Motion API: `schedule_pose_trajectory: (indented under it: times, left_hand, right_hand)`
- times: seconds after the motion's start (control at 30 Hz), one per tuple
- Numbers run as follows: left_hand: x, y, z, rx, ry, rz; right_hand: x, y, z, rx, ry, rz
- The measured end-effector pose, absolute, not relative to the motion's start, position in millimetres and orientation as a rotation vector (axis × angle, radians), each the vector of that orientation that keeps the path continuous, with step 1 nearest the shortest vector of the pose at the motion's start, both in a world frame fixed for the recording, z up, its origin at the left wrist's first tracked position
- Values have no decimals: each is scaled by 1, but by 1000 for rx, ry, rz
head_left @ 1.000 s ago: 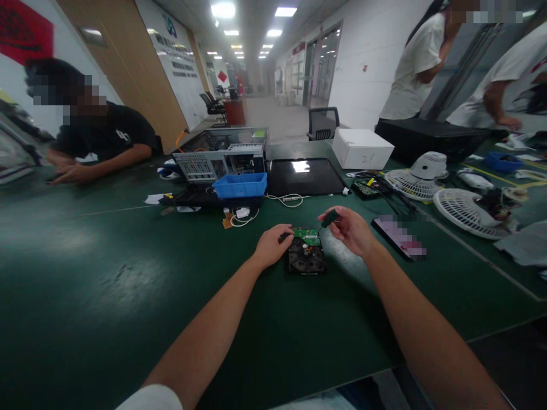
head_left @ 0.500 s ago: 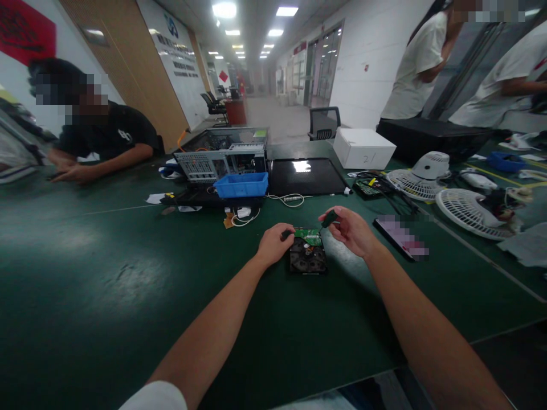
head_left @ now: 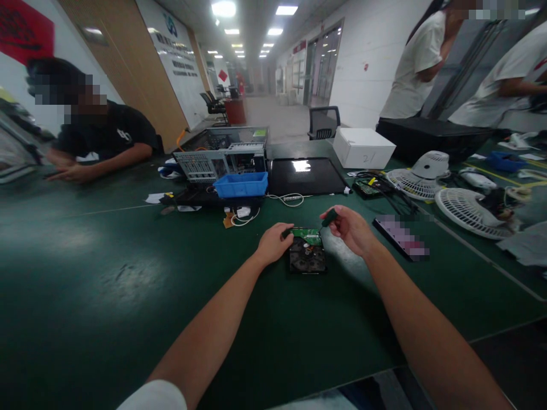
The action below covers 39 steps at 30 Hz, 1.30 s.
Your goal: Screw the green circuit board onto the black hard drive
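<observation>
the left arm wears a plain white sleeve point(head_left: 152, 396), short, with a smooth, rounded hem and no print on the part that shows. below the hem the left forearm point(head_left: 209, 319) is bare down to the left hand point(head_left: 272, 246), which is bare too. the right forearm point(head_left: 421, 307) and the right hand point(head_left: 352, 230) are likewise uncovered. past the near edge of the desk point(head_left: 128, 336) shows some clothing point(head_left: 318, 403), pale grey-blue and faded-looking, with a dark navy patch beside it; its cut is too hidden to tell.
</observation>
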<state>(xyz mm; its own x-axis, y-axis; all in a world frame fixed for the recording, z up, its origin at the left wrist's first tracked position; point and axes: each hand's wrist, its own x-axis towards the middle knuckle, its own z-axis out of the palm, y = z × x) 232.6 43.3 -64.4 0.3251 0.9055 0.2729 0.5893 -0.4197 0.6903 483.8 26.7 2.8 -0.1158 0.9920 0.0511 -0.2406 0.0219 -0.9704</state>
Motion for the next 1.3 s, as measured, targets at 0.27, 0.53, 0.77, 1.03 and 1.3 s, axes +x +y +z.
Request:
schedule_pose_trajectory:
  times: [0.27, 0.53, 0.77, 1.03, 1.3]
  left_hand:
    - [232, 44, -66, 2121, 1335, 891]
    - [230, 43, -66, 2121, 1313, 902]
    - [230, 44, -68, 2113, 1332, 886]
    - [231, 46, -70, 2113, 1342, 904]
    - [231, 46, -70, 2108, 1360, 886]
  right_hand:
    - [480, 24, 6, -929, -1100, 1398]
    - [482, 26, 1, -977, -1166, 1281]
    - [480, 26, 1, -948, -1144, 1308]
    - [483, 26, 1, -951, -1161, 1364]
    - [483, 26, 1, -954, -1177, 1363]
